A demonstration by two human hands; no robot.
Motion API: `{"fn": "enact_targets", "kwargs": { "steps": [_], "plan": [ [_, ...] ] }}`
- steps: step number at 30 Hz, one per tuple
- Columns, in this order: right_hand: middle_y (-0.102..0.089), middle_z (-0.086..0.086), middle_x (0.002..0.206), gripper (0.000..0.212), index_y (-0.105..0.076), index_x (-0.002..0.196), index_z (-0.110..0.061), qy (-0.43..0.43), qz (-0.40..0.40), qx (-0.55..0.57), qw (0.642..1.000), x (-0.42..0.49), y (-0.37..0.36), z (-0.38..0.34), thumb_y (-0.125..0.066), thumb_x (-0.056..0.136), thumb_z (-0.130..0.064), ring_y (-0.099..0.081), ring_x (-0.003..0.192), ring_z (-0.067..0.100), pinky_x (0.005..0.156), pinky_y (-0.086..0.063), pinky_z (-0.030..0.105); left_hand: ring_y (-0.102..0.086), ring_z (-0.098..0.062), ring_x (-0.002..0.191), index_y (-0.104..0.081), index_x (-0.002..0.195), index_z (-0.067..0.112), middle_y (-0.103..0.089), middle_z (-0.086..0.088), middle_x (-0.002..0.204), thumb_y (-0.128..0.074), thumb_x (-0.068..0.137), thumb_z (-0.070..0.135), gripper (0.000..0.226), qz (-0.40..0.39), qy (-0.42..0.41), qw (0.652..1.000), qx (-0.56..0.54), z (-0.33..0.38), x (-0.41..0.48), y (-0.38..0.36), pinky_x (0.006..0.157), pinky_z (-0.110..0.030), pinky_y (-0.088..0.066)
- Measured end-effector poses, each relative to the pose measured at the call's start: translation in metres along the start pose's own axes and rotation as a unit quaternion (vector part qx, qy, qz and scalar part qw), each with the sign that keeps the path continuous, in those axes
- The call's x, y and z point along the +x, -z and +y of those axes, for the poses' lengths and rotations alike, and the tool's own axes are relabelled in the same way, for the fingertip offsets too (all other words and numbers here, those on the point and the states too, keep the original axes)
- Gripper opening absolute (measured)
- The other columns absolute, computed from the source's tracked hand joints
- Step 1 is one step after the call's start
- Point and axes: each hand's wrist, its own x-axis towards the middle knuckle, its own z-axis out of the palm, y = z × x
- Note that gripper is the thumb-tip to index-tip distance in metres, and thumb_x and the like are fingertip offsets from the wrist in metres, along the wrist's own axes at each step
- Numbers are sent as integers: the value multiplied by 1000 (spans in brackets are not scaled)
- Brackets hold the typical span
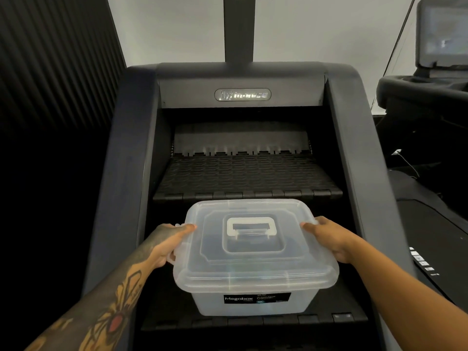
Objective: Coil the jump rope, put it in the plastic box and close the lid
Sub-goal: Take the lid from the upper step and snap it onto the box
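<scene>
A translucent plastic box (pixel 253 301) with a black "Megabox" label stands on the lowest step of a black stair-climber machine. Its lid (pixel 255 264) lies flat on top, with a white carry handle (pixel 251 225) folded down in the middle. My left hand (pixel 168 243) grips the left side of the box at the side clip, thumb on the lid edge. My right hand (pixel 329 238) holds the right side the same way. The jump rope is not clearly visible; only faint dark shapes show through the lid.
The box sits between the machine's two tall dark side rails (pixel 126 173) (pixel 354 160). A second ribbed step (pixel 247 177) lies behind and above the box. Another exercise machine with a screen (pixel 442 39) stands at the right. A dark slatted wall (pixel 55 59) is on the left.
</scene>
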Motion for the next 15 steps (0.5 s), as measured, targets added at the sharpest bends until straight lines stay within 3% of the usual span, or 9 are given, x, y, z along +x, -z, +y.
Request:
{"fn": "enact_targets", "kwargs": {
  "steps": [6,11,15],
  "plan": [
    [-63,14,111,41,-45,129,-18,0,12,-2,1000,-6,-3,-2,-61,93,-29,-67,94,35,79,-57,53,-70,-29,83,-63,103,10,-72,-11,93,-66,85,30,26,18,1,999,40,7,-7,-8,80,-54,-55],
    [-62,15,113,40,-44,128,-18,1,15,-4,1000,-10,-3,-3,-61,93,-29,-66,96,35,85,-55,56,-70,-28,83,-57,111,10,-71,-11,95,-62,87,34,34,23,-5,996,90,12,-8,-9,70,-47,-57],
    [-62,14,112,39,-45,128,-18,-2,16,-1,1000,-12,-3,-3,-60,94,-29,-66,95,35,84,-56,56,-65,-25,80,-52,117,6,-66,-11,97,-58,91,30,36,64,-13,991,120,15,-12,-18,55,-37,-48]
  ]
}}
